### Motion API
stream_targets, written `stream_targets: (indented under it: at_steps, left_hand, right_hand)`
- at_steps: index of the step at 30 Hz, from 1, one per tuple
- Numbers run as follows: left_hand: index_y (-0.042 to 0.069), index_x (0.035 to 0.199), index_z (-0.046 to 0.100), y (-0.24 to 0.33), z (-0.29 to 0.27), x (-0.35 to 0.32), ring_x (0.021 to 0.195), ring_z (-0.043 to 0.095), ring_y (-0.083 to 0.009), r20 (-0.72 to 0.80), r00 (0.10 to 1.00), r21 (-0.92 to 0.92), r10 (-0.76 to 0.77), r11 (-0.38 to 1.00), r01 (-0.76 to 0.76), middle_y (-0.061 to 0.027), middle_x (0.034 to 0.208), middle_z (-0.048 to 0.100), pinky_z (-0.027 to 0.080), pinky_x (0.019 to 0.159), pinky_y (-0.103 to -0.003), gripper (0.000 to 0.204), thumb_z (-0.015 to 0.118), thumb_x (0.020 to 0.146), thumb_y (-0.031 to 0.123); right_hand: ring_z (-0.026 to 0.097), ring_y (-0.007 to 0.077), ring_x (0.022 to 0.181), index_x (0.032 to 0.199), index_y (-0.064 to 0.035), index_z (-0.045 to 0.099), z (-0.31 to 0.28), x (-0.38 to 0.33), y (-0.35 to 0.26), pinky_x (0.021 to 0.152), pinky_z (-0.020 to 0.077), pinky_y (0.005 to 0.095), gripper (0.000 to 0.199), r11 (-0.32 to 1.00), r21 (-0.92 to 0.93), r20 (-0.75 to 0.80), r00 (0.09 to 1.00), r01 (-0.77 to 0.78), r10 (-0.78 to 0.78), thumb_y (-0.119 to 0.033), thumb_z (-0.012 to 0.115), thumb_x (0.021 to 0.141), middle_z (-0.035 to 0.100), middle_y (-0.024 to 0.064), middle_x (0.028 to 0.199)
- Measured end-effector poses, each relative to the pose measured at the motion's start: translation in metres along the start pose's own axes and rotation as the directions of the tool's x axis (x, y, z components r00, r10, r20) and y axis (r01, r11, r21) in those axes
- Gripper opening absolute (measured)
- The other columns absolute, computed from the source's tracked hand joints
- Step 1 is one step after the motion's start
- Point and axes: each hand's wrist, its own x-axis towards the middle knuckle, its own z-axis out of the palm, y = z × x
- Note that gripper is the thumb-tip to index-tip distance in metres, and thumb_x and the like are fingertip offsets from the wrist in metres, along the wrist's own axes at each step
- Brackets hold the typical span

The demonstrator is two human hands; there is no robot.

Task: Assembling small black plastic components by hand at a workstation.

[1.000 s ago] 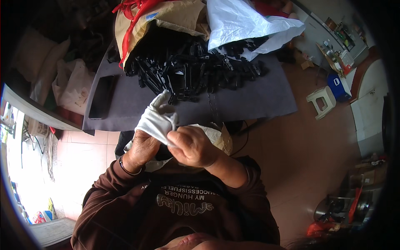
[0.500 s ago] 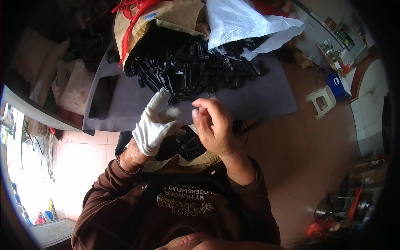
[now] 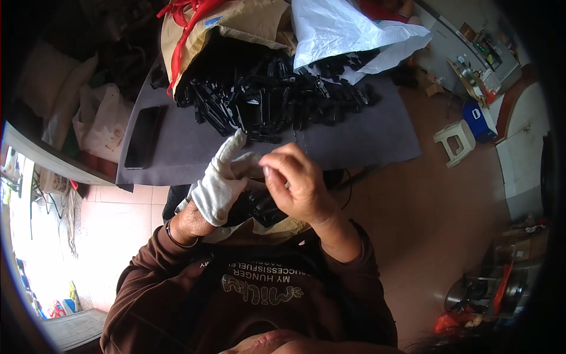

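Note:
My left hand wears a white cloth glove, its index finger stretched toward the table edge and another gloved finger reaching right. At that finger's tip, my bare right hand has thumb and index finger drawn together in a pinch. Whether they grip the glove or something small between them cannot be made out. Beyond both hands, a heap of black plastic parts lies on the grey-covered table. Below the hands, more black parts lie in an open brown bag at my lap, partly hidden by my hands.
A brown sack with a red ribbon and a white sack open onto the heap. A dark phone lies on the table's left side. To the right on the floor stand a pale stool and a blue box.
My right hand has moved slightly left, its fingers now meeting the gloved fingers. My left hand has turned a little, and the glove's loose cuff shows at the wrist.

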Motion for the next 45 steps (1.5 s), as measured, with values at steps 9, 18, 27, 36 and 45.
stream_targets:
  at_steps: [9, 18, 27, 36, 45]
  left_hand:
    - [0.006, 0.142, 0.030, 0.000, -0.027, 0.014, 0.099, 0.063, -0.0185, 0.404, 0.886, 0.756, 0.229, 0.461, -0.464, -0.0169, 0.117, 0.060, 0.052, 0.088, -0.029, 0.067, 0.057, 0.083, -0.007]
    - [0.010, 0.149, 0.021, -0.001, -0.002, 0.003, 0.103, 0.056, -0.0173, -0.062, 0.991, 0.229, 0.117, 0.968, -0.100, -0.0140, 0.124, 0.054, 0.047, 0.092, -0.028, 0.069, 0.054, 0.090, -0.002]
    - [-0.002, 0.140, 0.035, 0.005, -0.003, 0.013, 0.126, 0.046, -0.0239, 0.189, 0.925, 0.888, 0.329, 0.346, -0.304, -0.0196, 0.139, 0.043, 0.037, 0.106, -0.030, 0.061, 0.060, 0.084, -0.003]
    - [-0.005, 0.138, 0.038, 0.014, -0.014, -0.010, 0.116, 0.055, -0.0210, 0.225, 0.974, 0.221, 0.008, 0.973, -0.059, -0.0166, 0.137, 0.045, 0.044, 0.099, -0.033, 0.052, 0.050, 0.087, -0.007]
    - [0.007, 0.149, 0.007, 0.029, -0.006, -0.010, 0.108, 0.055, -0.0269, 0.367, 0.930, -0.238, -0.005, 0.966, 0.099, -0.0175, 0.121, 0.053, 0.046, 0.094, -0.044, 0.105, 0.074, 0.072, 0.030]
  right_hand:
    - [0.057, 0.0195, 0.066, 0.110, -0.0005, 0.058, 0.000, 0.002, -0.010, 0.059, 0.0499, 0.0293, 0.037, 0.993, -0.041, 0.036, 0.993, 0.112, -0.110, -0.006, 0.072, 0.076, 0.058, 0.0119, 0.094]
    - [0.058, 0.0238, 0.062, 0.106, 0.0003, 0.053, 0.034, -0.013, -0.028, 0.055, 0.0493, 0.0324, 0.033, 0.993, -0.056, 0.116, 0.989, 0.104, -0.097, -0.003, 0.068, 0.076, 0.056, 0.0099, 0.077]
    - [0.059, 0.0236, 0.076, 0.110, 0.0003, 0.058, 0.007, 0.002, -0.012, 0.065, 0.0509, 0.0326, 0.034, 0.997, -0.052, 0.108, 0.993, -0.050, 0.055, 0.002, 0.064, 0.077, 0.053, 0.0148, 0.106]
    - [0.061, 0.0286, 0.071, 0.095, 0.0000, 0.057, -0.009, 0.000, 0.010, 0.063, 0.0495, 0.0348, 0.015, 0.969, 0.117, 0.218, 0.958, -0.217, 0.188, 0.005, 0.058, 0.080, 0.060, 0.0136, 0.085]
    - [0.061, 0.0312, 0.069, 0.095, -0.0018, 0.057, 0.000, 0.001, 0.016, 0.060, 0.0486, 0.0368, 0.016, 0.995, -0.094, 0.118, 0.992, -0.032, 0.043, 0.003, 0.061, 0.080, 0.060, 0.0129, 0.080]
